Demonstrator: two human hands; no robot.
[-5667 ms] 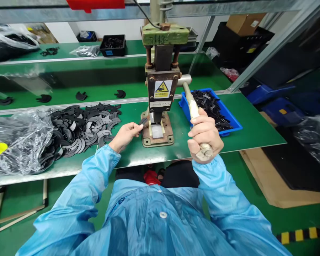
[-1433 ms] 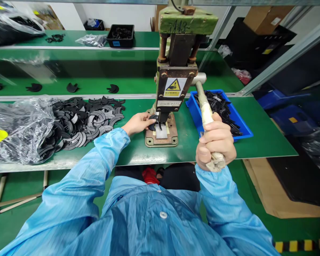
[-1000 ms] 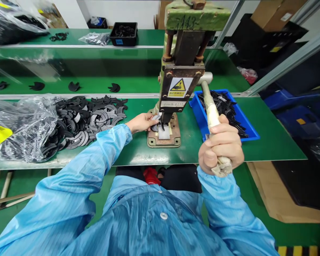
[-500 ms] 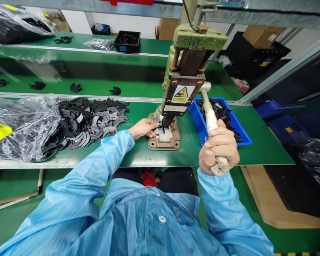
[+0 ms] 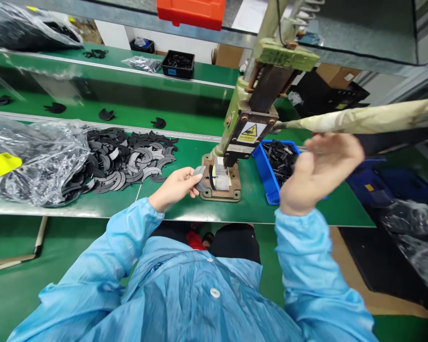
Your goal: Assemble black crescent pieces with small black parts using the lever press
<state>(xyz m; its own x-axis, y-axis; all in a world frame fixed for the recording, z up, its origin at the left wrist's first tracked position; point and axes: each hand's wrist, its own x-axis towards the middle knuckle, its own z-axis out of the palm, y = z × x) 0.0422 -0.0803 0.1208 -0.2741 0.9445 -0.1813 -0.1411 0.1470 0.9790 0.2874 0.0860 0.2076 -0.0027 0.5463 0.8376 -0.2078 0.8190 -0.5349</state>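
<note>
My left hand pinches a grey curved plastic piece between thumb and fingers, at the left edge of the press base. A dark curved strip stands on the base right beside it. The green hand press rises over the base, its ram above the metal plate. My right hand, slightly blurred, has its thumb and fingers apart just below the tape-wrapped lever. That lever now points out to the right, raised. Whether the fingertips still touch it is hard to see.
Left of the press lies a heap of dark curved pieces, partly in a clear plastic bag. A blue bin of black parts stands to the right. Several dark pieces lie spaced along the green strip behind. An orange box sits overhead.
The lever has swung up and right, and my right hand has let go its grip. My left hand has drawn the grey piece slightly left and down, away from under the ram.
</note>
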